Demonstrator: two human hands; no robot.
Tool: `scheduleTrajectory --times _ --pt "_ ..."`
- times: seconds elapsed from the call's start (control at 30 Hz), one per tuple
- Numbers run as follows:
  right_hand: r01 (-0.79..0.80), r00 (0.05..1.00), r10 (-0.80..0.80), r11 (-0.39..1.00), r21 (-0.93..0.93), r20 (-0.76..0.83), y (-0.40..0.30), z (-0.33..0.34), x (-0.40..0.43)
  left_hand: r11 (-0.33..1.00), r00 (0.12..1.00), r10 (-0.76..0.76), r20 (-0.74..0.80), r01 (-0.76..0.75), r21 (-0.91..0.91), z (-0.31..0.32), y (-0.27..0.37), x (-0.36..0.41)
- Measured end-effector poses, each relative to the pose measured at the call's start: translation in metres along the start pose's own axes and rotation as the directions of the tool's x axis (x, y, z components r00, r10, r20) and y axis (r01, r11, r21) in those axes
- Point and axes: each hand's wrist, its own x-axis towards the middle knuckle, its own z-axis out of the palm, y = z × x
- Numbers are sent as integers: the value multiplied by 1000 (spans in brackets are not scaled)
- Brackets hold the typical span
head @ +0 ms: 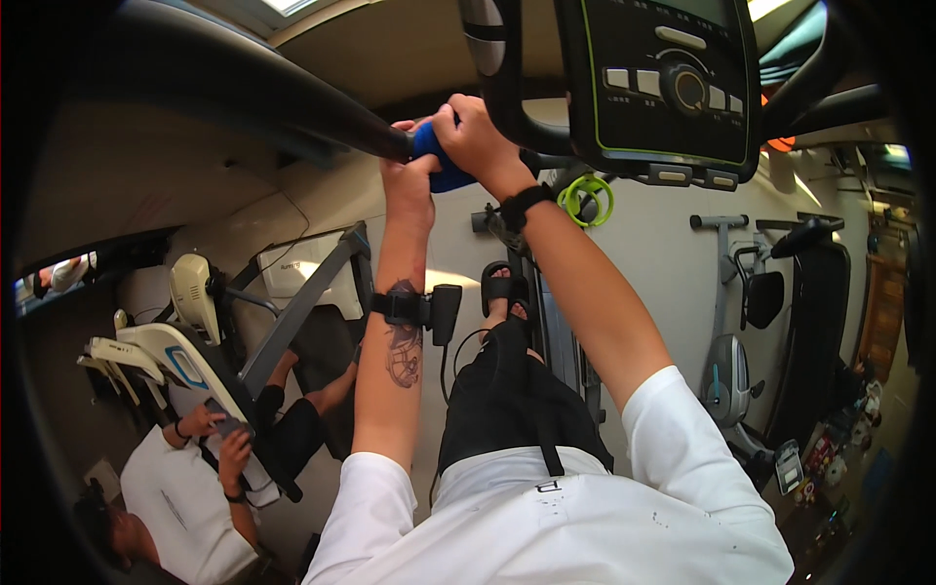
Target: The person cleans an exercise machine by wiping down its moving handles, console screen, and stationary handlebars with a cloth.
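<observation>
A blue cloth [451, 177] is wrapped around the lower part of a thick black handlebar [329, 121] of an exercise machine. My left hand [411, 179] curls around the bar from below, its thumb against the cloth. From the other side my right hand [477, 139] presses over the cloth, with the fingers bent; its grip underneath is partly hidden. Just right of my hands stands the machine's black console [662, 88], edged in green, with a round knob [689, 88] and several pale buttons. A curved inner handle [504, 95] passes close beside my right hand.
A green ring-shaped bottle holder [586, 199] sits below the console. At left, a person [183, 504] holds a phone [228, 418] beside a treadmill [263, 351]. An exercise bike [727, 380] and a black padded bench [815, 307] stand at right. A cable [444, 373] hangs from my left forearm's strapped device.
</observation>
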Motion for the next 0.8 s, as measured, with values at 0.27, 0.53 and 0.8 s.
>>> scheduleTrajectory --times 0.27,0.53,0.8 --pt "-16 1000 15 999 50 20 10 0 15 977 988 -87 124 109 -182 7 4 28" --pt "9 999 -9 1000 0 53 3 -1 10 968 989 -79 125 105 -226 0 -3 27" --pt "22 999 -22 1000 6 39 -6 -7 1 957 992 -91 89 112 -266 1 -3 15"
